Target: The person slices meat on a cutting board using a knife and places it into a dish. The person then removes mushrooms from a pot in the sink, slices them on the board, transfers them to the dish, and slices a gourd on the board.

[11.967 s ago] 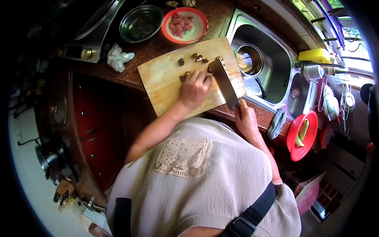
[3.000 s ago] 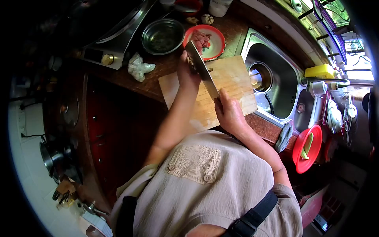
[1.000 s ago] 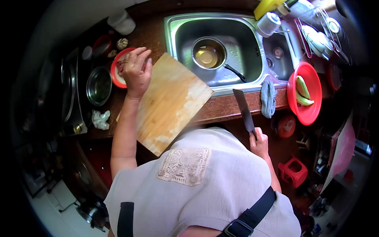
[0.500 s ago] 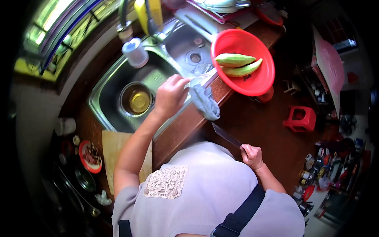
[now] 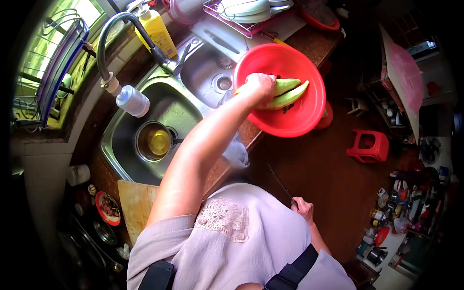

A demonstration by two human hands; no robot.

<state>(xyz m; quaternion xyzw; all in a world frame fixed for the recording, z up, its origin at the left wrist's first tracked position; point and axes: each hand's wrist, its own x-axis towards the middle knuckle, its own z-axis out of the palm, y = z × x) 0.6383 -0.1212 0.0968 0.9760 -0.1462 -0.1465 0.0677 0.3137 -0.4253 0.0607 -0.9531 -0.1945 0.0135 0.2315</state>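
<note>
In the head view, two green vegetables (image 5: 289,98) are seen in a red basin (image 5: 300,118) at one o'clock. The upper is partly covered by the left hand (image 5: 261,89); whether its fingers grip cannot be told. At four o'clock, a knife (image 5: 280,182), pointed toward eleven, is grasped by the right hand (image 5: 303,209).

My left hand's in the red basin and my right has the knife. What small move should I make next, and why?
I'd probably close your left hand securely around the upper green vegetable and lift it out of the red basin: that hand is on it, while your right hand holds the knife outside the basin.
</note>
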